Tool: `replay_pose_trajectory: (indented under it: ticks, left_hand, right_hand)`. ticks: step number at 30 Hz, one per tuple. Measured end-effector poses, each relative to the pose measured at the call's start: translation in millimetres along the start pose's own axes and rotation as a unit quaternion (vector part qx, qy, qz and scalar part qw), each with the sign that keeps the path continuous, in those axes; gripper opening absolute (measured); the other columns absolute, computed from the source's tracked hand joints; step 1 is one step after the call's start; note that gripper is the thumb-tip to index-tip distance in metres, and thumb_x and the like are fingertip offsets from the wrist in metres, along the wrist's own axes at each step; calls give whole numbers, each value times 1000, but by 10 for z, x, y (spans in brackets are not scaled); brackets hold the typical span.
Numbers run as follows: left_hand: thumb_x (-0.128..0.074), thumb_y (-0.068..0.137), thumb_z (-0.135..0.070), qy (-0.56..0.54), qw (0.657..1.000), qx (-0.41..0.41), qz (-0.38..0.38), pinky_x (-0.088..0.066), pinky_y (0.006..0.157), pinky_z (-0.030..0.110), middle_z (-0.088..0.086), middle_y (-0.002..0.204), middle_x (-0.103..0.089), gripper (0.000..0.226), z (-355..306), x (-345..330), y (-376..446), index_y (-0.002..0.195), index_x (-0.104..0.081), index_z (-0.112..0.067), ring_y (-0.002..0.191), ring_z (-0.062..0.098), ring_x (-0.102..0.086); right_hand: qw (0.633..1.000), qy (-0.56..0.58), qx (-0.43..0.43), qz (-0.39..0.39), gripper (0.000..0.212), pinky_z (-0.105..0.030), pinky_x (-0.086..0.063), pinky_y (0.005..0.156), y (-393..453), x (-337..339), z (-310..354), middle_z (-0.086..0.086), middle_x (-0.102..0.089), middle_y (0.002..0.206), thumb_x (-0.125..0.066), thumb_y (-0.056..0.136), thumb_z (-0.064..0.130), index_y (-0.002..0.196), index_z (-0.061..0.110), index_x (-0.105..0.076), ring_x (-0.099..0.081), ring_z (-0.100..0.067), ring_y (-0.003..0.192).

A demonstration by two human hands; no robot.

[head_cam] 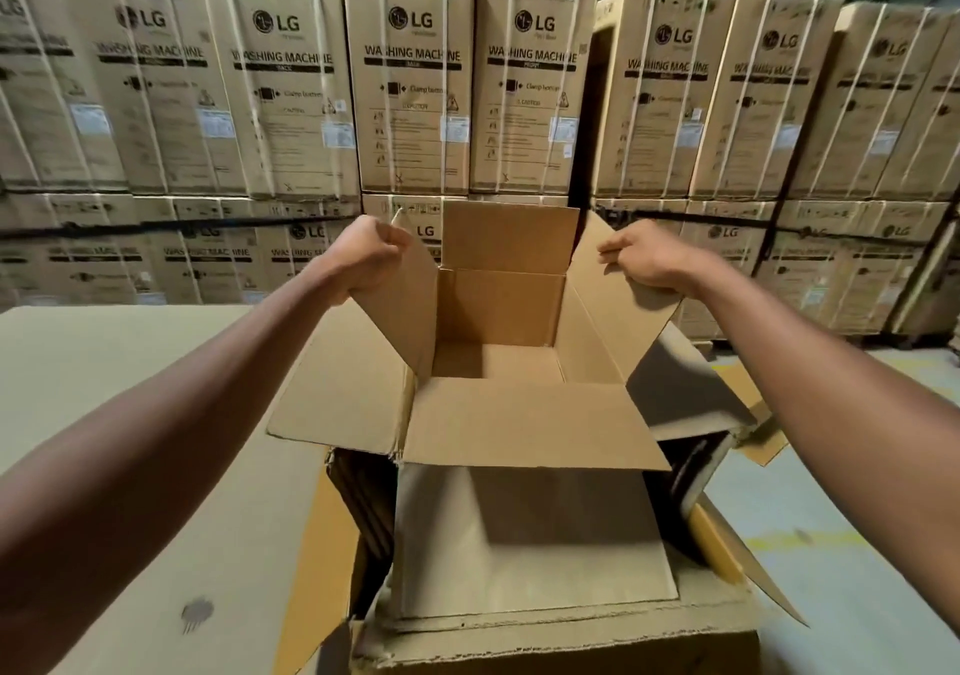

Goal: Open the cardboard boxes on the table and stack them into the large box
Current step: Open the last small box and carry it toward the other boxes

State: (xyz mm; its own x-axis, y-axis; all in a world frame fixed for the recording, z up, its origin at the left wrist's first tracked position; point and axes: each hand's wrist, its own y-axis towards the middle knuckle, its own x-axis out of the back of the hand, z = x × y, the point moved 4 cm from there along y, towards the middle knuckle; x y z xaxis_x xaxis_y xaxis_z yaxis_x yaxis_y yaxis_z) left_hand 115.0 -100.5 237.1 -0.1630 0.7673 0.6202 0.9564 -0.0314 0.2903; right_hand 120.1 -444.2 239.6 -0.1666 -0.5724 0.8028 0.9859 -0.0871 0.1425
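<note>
An opened brown cardboard box [498, 310] is held up in front of me, its top flaps spread and its inside bare. My left hand [363, 253] grips the top edge of the box's left flap. My right hand [649, 258] pinches the top edge of the right flap. The near flap [524, 425] folds toward me. Directly below hangs the mouth of the large box [571, 638], with several flattened cardboard pieces [530, 544] standing and lying inside it.
A table covered in cardboard sheet [130, 388] stretches to the left. Stacked washing machine cartons [415, 81] wall off the whole background. Grey floor with yellow markings [857, 544] lies to the right of the large box.
</note>
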Motion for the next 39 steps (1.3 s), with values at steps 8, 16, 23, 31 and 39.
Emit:
replay_pose_trajectory:
  ticks: [8, 16, 23, 31, 39]
  left_hand:
    - [-51, 93, 9, 61, 996, 45, 38, -48, 64, 16, 12, 139, -59, 45, 352, -683, -137, 136, -58, -5, 109, 18, -60]
    - [-52, 95, 5, 93, 989, 91, 76, -50, 78, 28, 14, 131, -62, 36, 679, -1185, -218, 127, -63, -3, 121, 28, -59]
    - [-45, 94, 6, 154, 978, 84, 108, -48, 99, 33, 16, 132, -63, 39, 885, -1522, -297, 127, -64, 1, 125, 30, -58]
    - [-50, 89, 5, 209, 964, 99, 131, -53, 86, 32, 18, 122, -66, 37, 932, -1642, -305, 122, -64, 0, 113, 32, -63]
    - [-50, 91, 2, 265, 942, 106, 177, -57, 75, 32, 15, 106, -64, 29, 897, -1700, -421, 118, -62, 0, 97, 31, -66]
  right_hand:
    - [996, -54, 19, 61, 48, -41, -45, 109, 56, -637, -328, -8, -62, 136, -43, 92, -5, 134, 9, -62, -57, -27, 125]
    - [991, -80, 28, 98, 45, -36, -46, 105, 38, -1123, -536, -11, -62, 136, -45, 92, -6, 131, 5, -63, -58, -28, 123]
    - [986, -114, 41, 116, 38, -31, -45, 94, 42, -1567, -656, -13, -62, 134, -48, 95, -3, 129, 4, -64, -58, -29, 123]
    - [978, -167, 22, 119, 31, -36, -57, 80, 7, -1755, -704, -12, -69, 108, -51, 90, 0, 114, 7, -70, -65, -26, 88]
    - [966, -197, -8, 169, 26, -36, -56, 81, -125, -1890, -703, -12, -67, 111, -53, 91, 2, 113, 5, -66, -65, -28, 95]
